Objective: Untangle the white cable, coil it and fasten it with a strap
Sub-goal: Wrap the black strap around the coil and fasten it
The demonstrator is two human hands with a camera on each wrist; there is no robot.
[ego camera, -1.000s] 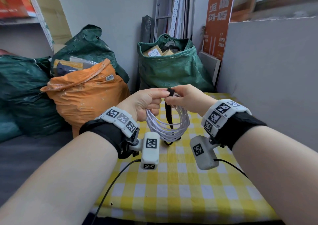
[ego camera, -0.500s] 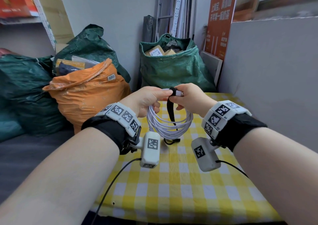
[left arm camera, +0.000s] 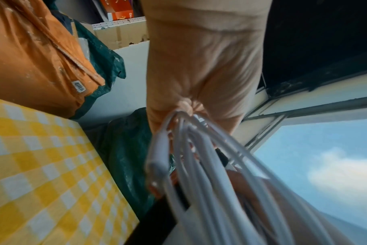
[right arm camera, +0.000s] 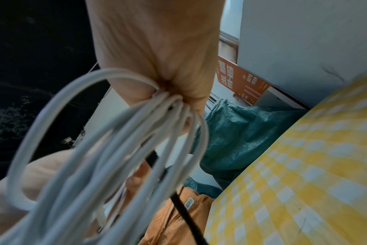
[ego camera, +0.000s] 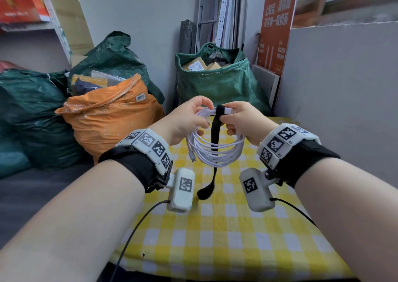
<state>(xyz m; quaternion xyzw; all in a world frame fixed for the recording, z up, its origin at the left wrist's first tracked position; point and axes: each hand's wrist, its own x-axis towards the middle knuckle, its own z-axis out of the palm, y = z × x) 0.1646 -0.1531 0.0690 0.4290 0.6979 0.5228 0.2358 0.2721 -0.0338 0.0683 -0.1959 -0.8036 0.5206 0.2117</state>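
Cable (ego camera: 215,150) was untangled and coiled, held above the checked table (ego camera: 215,238). Left hand (ego camera: 185,120) and right hand (ego camera: 245,120) both gripped the coil top. Strap (ego camera: 215,143) draped over, tail loose; fastening remained.

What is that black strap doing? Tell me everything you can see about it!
The black strap is a flat, soft-looking band, maybe fabric. Its top is looped over the top of the coiled white cable, between the left hand and the right hand, which both hold the coil there. The rest hangs straight down across the loops, and its loose end curls just above the yellow checked tablecloth. It is not fastened yet.
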